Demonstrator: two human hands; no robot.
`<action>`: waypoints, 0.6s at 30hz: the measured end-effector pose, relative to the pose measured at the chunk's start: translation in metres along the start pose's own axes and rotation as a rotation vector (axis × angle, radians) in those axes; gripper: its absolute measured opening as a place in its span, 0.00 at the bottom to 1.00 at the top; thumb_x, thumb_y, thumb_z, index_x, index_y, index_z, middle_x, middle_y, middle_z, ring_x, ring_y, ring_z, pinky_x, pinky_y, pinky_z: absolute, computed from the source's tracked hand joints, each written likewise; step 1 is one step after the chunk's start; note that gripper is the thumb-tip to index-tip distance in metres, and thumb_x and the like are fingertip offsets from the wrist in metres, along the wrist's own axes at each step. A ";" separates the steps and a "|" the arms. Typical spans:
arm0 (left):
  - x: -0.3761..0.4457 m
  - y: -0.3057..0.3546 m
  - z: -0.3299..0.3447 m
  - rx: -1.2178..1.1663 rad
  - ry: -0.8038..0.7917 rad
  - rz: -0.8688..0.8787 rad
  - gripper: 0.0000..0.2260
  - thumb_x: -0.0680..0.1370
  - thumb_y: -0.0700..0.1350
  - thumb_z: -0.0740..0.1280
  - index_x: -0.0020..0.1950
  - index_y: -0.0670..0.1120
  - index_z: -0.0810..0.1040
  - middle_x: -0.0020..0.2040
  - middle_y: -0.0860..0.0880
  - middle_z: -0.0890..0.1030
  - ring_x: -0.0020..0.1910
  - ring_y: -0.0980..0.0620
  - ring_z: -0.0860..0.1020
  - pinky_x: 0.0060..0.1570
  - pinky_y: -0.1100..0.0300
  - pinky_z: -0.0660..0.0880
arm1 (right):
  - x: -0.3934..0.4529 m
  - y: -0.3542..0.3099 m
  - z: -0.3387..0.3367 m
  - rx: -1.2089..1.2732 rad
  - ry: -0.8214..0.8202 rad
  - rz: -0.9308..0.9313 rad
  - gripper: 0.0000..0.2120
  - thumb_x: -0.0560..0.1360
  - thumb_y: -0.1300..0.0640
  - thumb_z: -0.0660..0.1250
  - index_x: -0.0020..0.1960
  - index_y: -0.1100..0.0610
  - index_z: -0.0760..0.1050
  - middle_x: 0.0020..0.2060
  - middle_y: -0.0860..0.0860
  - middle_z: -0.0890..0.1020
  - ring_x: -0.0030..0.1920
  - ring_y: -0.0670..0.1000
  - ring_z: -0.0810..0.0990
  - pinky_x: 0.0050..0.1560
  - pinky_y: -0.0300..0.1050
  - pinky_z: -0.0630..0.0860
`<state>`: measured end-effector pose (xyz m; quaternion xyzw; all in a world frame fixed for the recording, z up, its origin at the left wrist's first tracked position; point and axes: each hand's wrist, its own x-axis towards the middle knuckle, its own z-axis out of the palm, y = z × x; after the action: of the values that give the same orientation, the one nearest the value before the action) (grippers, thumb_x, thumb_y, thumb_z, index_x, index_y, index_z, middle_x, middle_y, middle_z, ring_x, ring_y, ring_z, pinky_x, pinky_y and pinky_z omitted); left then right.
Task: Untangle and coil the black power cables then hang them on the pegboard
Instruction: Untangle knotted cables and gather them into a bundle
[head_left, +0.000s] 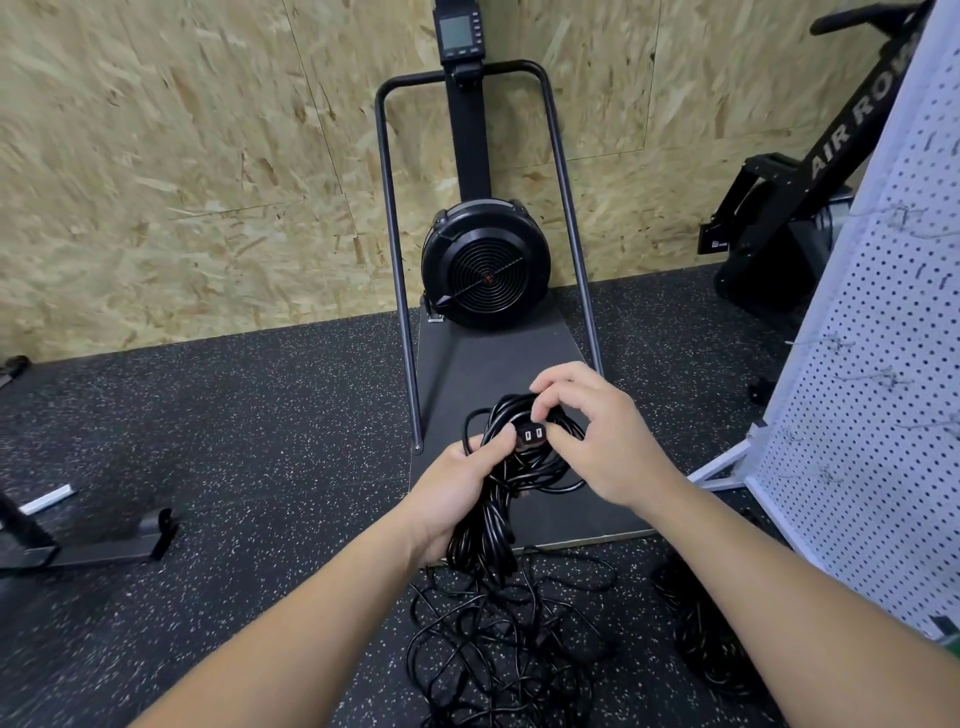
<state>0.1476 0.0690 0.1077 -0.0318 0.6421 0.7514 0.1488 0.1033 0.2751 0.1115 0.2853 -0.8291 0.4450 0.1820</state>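
While my left hand (457, 483) grips the gathered bundle of glossy black power cable (493, 519) round its loops, my right hand (587, 431) pinches the black moulded connector with two pale slots (530, 435) at the top of that bundle.

Item, step in hand: securing the free end. I judge the coil nearly formed; the end wants wrapping round or tucking through the loops so they do not spring open. Left grip should stay firm on the loops; right should guide the connector snugly, without kinking the cord at its neck.

Item, remaining stock: a loose tangle of thin black cable (498, 639) lies on the speckled black rubber floor (234, 441) directly under my hands. Whether it joins the held bundle I cannot tell. A second dark heap of cable (701, 639) sits lower right, near the board's foot.

Item, destination: white perforated metal pegboard on a white frame (878, 364) stands close on my right, with small wire hooks showing.

Item, edges: the dark flat platform of the black fan-wheel exercise machine (485, 260) lies just ahead, its grey tube rails either side. Open floor lies to my left; the right is tight, so lifting the coil clear of the tangle before turning seems wise.
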 end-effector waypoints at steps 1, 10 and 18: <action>0.000 0.001 -0.001 -0.011 0.007 -0.004 0.18 0.86 0.57 0.69 0.64 0.44 0.87 0.58 0.41 0.89 0.50 0.49 0.85 0.53 0.57 0.82 | -0.001 0.001 0.001 -0.010 0.001 -0.004 0.14 0.77 0.69 0.73 0.51 0.50 0.84 0.63 0.42 0.81 0.67 0.48 0.81 0.70 0.50 0.76; 0.006 -0.001 -0.012 -0.001 0.003 -0.023 0.17 0.85 0.59 0.71 0.61 0.46 0.88 0.57 0.41 0.88 0.49 0.48 0.85 0.51 0.52 0.81 | 0.000 0.007 0.002 -0.061 -0.106 -0.006 0.12 0.78 0.58 0.79 0.60 0.51 0.86 0.73 0.37 0.79 0.73 0.42 0.77 0.76 0.52 0.74; 0.008 -0.004 -0.015 0.159 -0.045 0.117 0.20 0.79 0.42 0.80 0.69 0.44 0.81 0.61 0.42 0.88 0.56 0.45 0.86 0.60 0.49 0.84 | 0.017 -0.028 -0.013 0.459 0.328 0.320 0.10 0.90 0.54 0.60 0.62 0.57 0.78 0.57 0.49 0.88 0.62 0.49 0.87 0.69 0.52 0.80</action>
<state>0.1390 0.0560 0.0994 0.0342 0.6970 0.7060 0.1211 0.1088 0.2684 0.1451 0.1095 -0.7011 0.6833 0.1719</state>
